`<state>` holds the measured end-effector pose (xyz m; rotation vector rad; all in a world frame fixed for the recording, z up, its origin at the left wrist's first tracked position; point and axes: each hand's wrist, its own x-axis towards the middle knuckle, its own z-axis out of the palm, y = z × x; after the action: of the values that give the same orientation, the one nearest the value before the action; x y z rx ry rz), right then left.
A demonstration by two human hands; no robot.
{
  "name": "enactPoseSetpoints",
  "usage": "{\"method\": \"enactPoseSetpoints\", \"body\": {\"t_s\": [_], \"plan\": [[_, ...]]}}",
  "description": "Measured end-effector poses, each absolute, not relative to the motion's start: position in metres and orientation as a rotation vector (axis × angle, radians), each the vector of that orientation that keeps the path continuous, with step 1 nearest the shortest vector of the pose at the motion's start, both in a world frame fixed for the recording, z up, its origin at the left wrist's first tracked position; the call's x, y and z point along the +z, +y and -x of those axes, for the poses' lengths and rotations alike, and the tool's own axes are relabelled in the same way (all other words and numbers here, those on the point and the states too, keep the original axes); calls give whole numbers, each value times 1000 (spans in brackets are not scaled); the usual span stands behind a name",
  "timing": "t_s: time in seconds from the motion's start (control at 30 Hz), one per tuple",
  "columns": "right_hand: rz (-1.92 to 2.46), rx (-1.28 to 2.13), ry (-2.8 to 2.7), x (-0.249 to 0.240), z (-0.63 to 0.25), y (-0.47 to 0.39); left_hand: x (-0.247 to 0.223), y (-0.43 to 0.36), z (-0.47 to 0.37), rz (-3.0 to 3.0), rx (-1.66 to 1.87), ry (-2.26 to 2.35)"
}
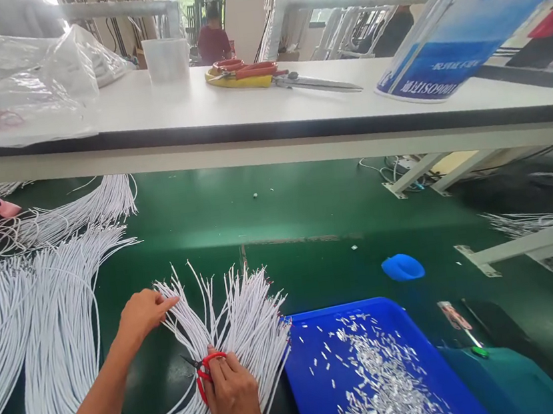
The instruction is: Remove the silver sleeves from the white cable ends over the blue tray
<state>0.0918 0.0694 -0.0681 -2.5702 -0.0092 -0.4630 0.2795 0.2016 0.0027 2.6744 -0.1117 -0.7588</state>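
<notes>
A large bundle of white wires [249, 311] curves across the green work surface, its loose ends fanned out in front of me. My left hand [143, 315] is closed in a pinch at the left edge of the fan, on the end of a white wire. Lower down, my right hand [235, 397] lies over the wires, closed around small red-handled snips [202, 372]. Their dark tips point up and to the left, away from the wire ends. Parts of the handles are hidden under the fingers.
A blue tray [307, 378] to the right holds many small pale pieces. Beyond it lie a blue cup-shaped object [403, 267] and a screwdriver-like tool [463, 328]. More wire bundles [62, 314] lie left. Overhead, a white shelf [169, 113] carries scissors [291, 79] and a can [458, 43].
</notes>
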Motion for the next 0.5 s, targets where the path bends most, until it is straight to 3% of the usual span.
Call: {"method": "enactPoseSetpoints", "body": {"t_s": [0.1, 0.3, 0.5], "plan": [[2662, -485, -38, -70, -92, 74, 5, 163, -283, -2572, -738, -282], [2887, -422, -113, -61, -92, 89, -28, 92, -270, -2552, -934, -185], [2994, -295, -69, -62, -89, 106, -51, 66, -252, -2246, -1134, -187]]}}
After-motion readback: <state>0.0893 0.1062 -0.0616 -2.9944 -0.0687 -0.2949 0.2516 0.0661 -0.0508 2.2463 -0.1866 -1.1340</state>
